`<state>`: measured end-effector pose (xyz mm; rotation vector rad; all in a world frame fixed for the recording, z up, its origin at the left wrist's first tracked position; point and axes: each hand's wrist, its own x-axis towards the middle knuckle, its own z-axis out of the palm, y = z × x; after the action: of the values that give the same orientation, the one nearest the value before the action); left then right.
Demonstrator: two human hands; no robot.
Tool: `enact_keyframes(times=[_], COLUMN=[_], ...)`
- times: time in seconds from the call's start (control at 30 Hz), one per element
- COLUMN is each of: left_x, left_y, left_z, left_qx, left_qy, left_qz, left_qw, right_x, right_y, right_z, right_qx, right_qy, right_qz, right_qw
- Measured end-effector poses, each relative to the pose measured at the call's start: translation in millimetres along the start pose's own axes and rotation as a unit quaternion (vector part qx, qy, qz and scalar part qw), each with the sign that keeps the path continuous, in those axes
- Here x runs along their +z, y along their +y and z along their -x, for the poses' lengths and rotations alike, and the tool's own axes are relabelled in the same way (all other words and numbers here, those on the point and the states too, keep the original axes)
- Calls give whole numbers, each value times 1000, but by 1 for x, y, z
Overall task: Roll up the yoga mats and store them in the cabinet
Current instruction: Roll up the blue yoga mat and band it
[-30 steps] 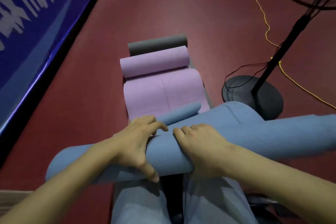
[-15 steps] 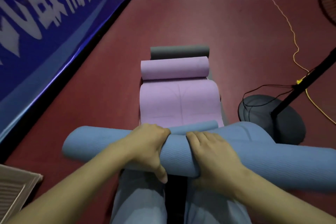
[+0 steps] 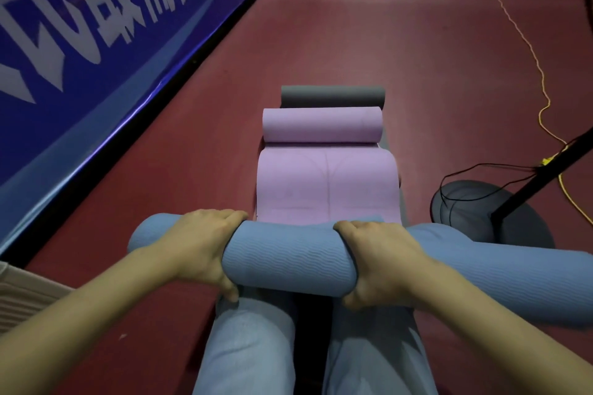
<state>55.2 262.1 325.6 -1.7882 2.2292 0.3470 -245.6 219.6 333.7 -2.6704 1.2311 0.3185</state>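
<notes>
A rolled blue yoga mat (image 3: 288,260) lies crosswise over my knees, its ends sticking out to the left and right. My left hand (image 3: 202,247) grips the roll left of its middle, fingers curled over the top and thumb underneath. My right hand (image 3: 375,263) grips it right of the middle in the same way. Beyond the roll, a purple mat (image 3: 324,183) lies partly unrolled on the floor, its far end rolled up. A rolled dark grey mat (image 3: 332,96) lies just behind it. No cabinet shows.
A blue banner wall (image 3: 96,51) runs along the left. A fan's round base (image 3: 481,212) and black pole stand at the right, with a black cable and a yellow cord (image 3: 542,99) across the red floor. A beige slatted object (image 3: 19,295) sits at the lower left.
My hands have moved apart along the blue roll, each now wrapped around it. The roll looks tighter and straighter across my knees. My view has tilted up toward the wall.
</notes>
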Motion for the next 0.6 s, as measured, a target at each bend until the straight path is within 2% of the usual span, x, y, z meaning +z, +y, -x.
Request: enact_keyframes(times=[0.1, 0.27, 0.43, 0.53, 0.6], left_x=[2, -8, -18, -19, -21], left_y=[3, 24, 44, 44, 43], left_z=[6, 20, 37, 46, 44], left_qx=[-2, -3, 4, 21, 35], left_qy=[39, 9, -48, -105, -140], left_qz=[11, -19, 3, 38, 65], left_qw=[999, 1000, 999, 994, 987], right_x=[-2, -9, -16, -17, -11], right_y=[-2, 1, -6, -16, -23], right_z=[2, 26, 59, 77, 90], right_qx=[-4, 15, 43, 49, 59], right_qy=[-3, -41, -94, -142, -146], right_qz=[8, -25, -73, -94, -107], right_qw=[1000, 999, 992, 984, 982])
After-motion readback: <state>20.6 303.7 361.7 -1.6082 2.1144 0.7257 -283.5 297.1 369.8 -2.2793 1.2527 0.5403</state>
